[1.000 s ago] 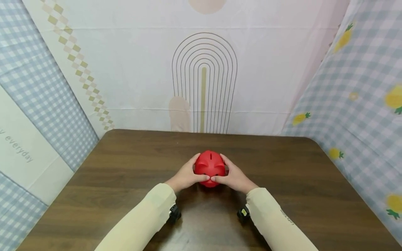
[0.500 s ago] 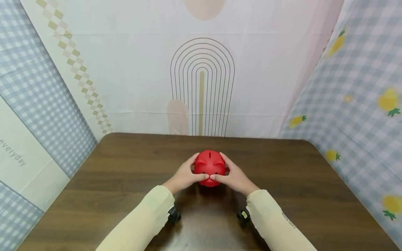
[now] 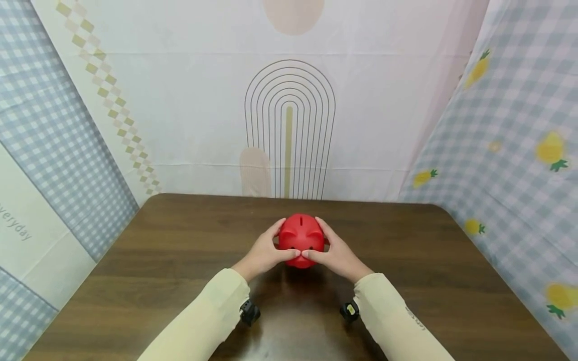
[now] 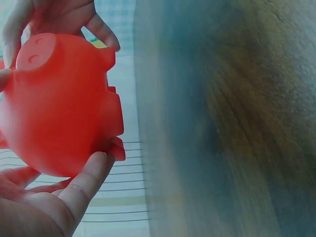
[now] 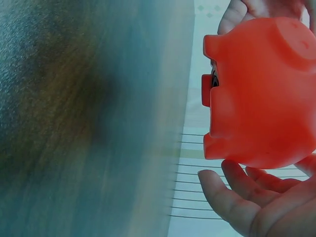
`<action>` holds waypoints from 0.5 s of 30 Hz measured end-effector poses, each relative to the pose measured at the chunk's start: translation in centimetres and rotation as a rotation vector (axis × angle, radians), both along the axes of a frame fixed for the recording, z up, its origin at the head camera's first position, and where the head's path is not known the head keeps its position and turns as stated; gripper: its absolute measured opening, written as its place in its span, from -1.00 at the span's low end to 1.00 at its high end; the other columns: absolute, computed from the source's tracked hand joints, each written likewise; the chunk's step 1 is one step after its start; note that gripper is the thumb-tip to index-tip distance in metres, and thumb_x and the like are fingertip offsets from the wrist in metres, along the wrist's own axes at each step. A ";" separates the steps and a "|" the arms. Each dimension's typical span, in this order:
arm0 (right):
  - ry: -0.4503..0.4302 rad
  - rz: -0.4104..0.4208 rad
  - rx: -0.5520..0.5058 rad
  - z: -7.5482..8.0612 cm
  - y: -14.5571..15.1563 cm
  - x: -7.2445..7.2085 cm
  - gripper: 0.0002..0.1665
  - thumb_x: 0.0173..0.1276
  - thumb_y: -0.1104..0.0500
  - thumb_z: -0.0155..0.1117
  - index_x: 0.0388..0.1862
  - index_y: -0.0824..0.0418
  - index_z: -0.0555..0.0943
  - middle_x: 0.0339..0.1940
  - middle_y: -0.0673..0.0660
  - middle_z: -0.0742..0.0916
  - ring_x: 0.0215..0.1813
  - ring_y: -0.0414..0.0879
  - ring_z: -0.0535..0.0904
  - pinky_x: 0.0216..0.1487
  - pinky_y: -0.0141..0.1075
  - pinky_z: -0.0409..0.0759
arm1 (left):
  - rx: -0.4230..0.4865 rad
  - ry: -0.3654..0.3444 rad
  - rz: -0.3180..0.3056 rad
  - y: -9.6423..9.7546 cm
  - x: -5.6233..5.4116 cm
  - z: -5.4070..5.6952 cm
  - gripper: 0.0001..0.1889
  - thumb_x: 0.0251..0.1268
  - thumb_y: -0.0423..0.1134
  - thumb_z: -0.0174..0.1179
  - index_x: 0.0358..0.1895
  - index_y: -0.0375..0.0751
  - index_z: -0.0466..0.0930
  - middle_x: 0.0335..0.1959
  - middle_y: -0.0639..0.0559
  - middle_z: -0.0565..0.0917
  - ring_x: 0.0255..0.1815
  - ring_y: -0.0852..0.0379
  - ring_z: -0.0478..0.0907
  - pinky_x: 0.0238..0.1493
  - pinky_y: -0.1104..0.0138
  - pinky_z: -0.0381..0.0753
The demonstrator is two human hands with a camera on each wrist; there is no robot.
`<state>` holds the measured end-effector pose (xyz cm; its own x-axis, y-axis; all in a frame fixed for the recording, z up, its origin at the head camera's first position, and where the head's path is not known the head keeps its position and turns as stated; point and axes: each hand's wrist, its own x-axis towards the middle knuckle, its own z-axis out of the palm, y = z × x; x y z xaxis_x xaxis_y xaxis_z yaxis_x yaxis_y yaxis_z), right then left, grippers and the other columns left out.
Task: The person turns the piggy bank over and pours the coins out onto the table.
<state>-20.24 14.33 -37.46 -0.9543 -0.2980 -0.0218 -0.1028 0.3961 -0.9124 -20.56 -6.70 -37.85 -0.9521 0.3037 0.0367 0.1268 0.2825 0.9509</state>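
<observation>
A red piggy bank (image 3: pixel 301 233) with a coin slot on its back is held up off the table between both hands, its snout towards me. My left hand (image 3: pixel 263 254) grips its left side and my right hand (image 3: pixel 339 256) its right, fingers round the flanks. Both thumbs meet over the face near the snout. In the left wrist view the piggy bank (image 4: pixel 61 111) shows its snout and stubby feet, which stand clear of the tabletop. A small dark patch shows between the feet of the piggy bank (image 5: pixel 266 94) in the right wrist view.
A dark brown wooden table (image 3: pixel 180 240) with rounded far corners lies below. Behind it hangs a white patterned cloth (image 3: pixel 194 110), with checked cloths (image 3: pixel 519 165) at both sides. Black wrist cameras (image 3: pixel 250 313) hang under the cream sleeves (image 3: pixel 207 311).
The head view has tilted up slightly, so the table's far edge sits lower. Against that edge, the piggy bank and both hands have risen or moved away a little; the grip is unchanged.
</observation>
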 end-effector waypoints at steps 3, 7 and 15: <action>0.018 0.008 -0.014 0.0 0.1 0.1 0.08 0.17 0.08 0.43 0.55 0.05 0.03 0.39 0.21 0.38 0.31 0.18 0.33 0.03 -0.04 0.63 | 0.008 0.007 -0.002 0.1 0.1 0.1 -0.10 0.02 -0.20 0.42 0.47 -0.12 0.15 0.26 -0.07 0.45 0.20 -0.12 0.38 -0.03 0.10 0.64; 0.048 0.017 -0.035 -0.1 0.2 0.1 0.06 0.16 0.05 0.44 0.54 0.01 0.07 0.37 0.18 0.40 0.30 0.16 0.34 0.02 -0.06 0.63 | 0.020 0.018 -0.003 0.2 0.2 0.3 -0.11 0.03 -0.18 0.41 0.47 -0.13 0.15 0.24 -0.09 0.46 0.18 -0.13 0.40 -0.04 0.10 0.65; 0.097 -0.001 -0.027 0.2 0.3 0.0 0.03 0.09 0.03 0.49 0.48 -0.03 0.14 0.31 0.11 0.44 0.26 0.11 0.37 -0.01 -0.08 0.65 | 0.043 0.007 -0.001 0.4 0.4 0.8 -0.12 0.02 -0.19 0.42 0.46 -0.13 0.18 0.24 -0.09 0.47 0.16 -0.12 0.42 -0.03 0.09 0.65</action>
